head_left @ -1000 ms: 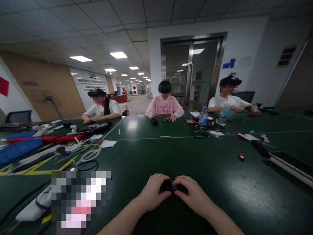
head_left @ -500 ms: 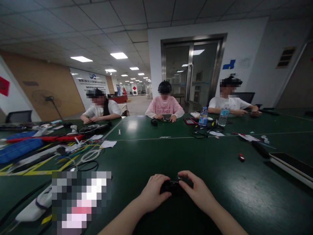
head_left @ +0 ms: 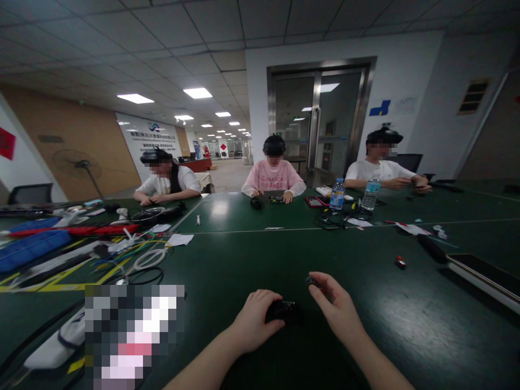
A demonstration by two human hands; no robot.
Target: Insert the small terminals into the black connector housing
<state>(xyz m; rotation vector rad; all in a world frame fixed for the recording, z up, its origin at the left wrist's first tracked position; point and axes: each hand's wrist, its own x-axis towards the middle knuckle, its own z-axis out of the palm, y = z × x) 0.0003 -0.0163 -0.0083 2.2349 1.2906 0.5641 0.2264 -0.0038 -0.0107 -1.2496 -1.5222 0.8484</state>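
Note:
My left hand (head_left: 257, 319) is closed around the left side of a small black object (head_left: 289, 310) on the dark green table, its thumb along the near edge. Shiny bits show on the object's top, but its kind is too dark to make out. Up and to the right of it, clear of the object, my right hand (head_left: 335, 303) pinches a small dark piece (head_left: 311, 281) between thumb and forefinger. The fingers partly cover that piece.
At the left lie cables (head_left: 150, 260), a white power strip (head_left: 52, 344) and a blue tray (head_left: 32, 249). A small red and black item (head_left: 400, 262) and a phone-like slab (head_left: 487, 276) lie to the right. Two bottles (head_left: 337, 195) stand farther back; three people sit across the table.
My right hand has moved away from the black object, up and to the right, with the small dark piece in its fingers. My left hand has stayed on the object.

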